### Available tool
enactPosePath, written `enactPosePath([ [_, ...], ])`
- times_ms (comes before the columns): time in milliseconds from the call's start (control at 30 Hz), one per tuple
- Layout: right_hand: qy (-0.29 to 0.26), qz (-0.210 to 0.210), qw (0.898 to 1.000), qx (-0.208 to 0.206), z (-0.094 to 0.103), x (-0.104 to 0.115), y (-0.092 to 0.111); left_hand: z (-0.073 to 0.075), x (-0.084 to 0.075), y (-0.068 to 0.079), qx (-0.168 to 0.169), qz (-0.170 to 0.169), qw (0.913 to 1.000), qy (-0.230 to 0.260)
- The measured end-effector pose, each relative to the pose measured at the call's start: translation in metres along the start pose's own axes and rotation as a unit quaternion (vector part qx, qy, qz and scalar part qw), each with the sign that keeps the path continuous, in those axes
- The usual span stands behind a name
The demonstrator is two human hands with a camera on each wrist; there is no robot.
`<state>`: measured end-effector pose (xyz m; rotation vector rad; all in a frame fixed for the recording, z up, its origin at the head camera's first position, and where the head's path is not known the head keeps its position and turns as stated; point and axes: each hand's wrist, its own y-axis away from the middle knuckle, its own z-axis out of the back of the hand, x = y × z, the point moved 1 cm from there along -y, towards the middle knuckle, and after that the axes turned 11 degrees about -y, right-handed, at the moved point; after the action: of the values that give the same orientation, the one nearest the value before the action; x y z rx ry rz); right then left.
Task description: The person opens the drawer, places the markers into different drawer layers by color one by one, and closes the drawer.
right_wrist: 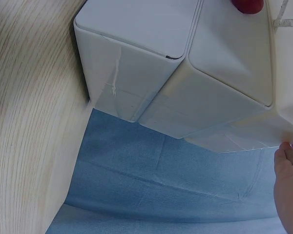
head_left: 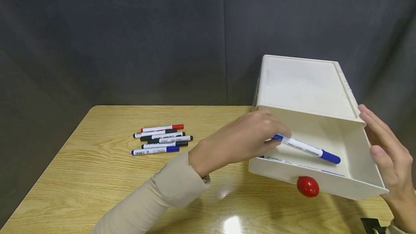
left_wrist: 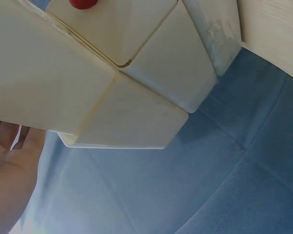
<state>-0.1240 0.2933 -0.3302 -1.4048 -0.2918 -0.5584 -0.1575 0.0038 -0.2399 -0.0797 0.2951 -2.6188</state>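
A dark cloth point(head_left: 162, 39) hangs behind a wood-grained desk point(head_left: 84, 180). On the desk's right side stands an off-white drawer unit point(head_left: 299, 82); both wrist views show closed drawers point(right_wrist: 136, 29) beneath its top one. That top drawer point(head_left: 344, 187) is pulled out. Along the inside of its front wall shows a white strip with blue parts, mostly hidden, perhaps another marker.

The right hand point(head_left: 390, 154) has its fingers extended, resting against the drawer's outer right side. The left hand point(head_left: 247, 136) reaches over the drawer's left part, thumb and fingers pinching one end of a marker.

The held marker point(head_left: 303, 147) is in the drawer's opening, slanting down to the right: white barrel, small dark print, blue at both ends. Whether its far tip touches the drawer floor cannot be told.

Six more markers point(head_left: 164, 144) lie roughly side by side on the desk's left: one red-capped, one blue, four black. A glossy red knob point(head_left: 307, 186) sits on the drawer front.
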Motion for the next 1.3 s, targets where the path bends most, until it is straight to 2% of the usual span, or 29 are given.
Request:
enactPosePath([
  [200, -0.001, 0.006, 1.000, -0.001, -0.001, 0.001, 0.000, 0.001, -0.001, -0.003, 0.024, 0.002, 0.9996, 0.012],
  [433, -0.080, 0.006, 0.997, -0.009, -0.003, 0.001, 0.000, 0.000, -0.002, -0.006, 0.049, 0.004, 0.9982, 0.036],
  [667, -0.035, -0.005, 0.999, -0.010, -0.002, 0.001, 0.001, -0.001, -0.004, -0.007, 0.067, 0.030, 0.9967, 0.036],
  [833, -0.055, 0.002, 0.998, -0.007, -0.003, 0.001, 0.000, -0.001, -0.004, -0.008, 0.067, 0.033, 0.9966, 0.034],
  [967, -0.029, 0.004, 1.000, -0.004, -0.003, 0.002, 0.000, -0.002, -0.004, -0.006, 0.066, 0.035, 0.9966, 0.035],
  [1067, -0.020, 0.011, 1.000, -0.004, -0.003, 0.002, 0.000, -0.004, -0.002, -0.004, 0.055, 0.039, 0.9968, 0.042],
  [1133, -0.036, 0.013, 0.999, -0.005, -0.003, 0.002, 0.000, -0.005, 0.000, -0.001, 0.035, 0.037, 0.9974, 0.051],
  [1300, -0.045, 0.004, 0.999, -0.010, -0.003, 0.001, 0.002, -0.011, 0.005, 0.006, -0.057, 0.016, 0.9956, 0.072],
])
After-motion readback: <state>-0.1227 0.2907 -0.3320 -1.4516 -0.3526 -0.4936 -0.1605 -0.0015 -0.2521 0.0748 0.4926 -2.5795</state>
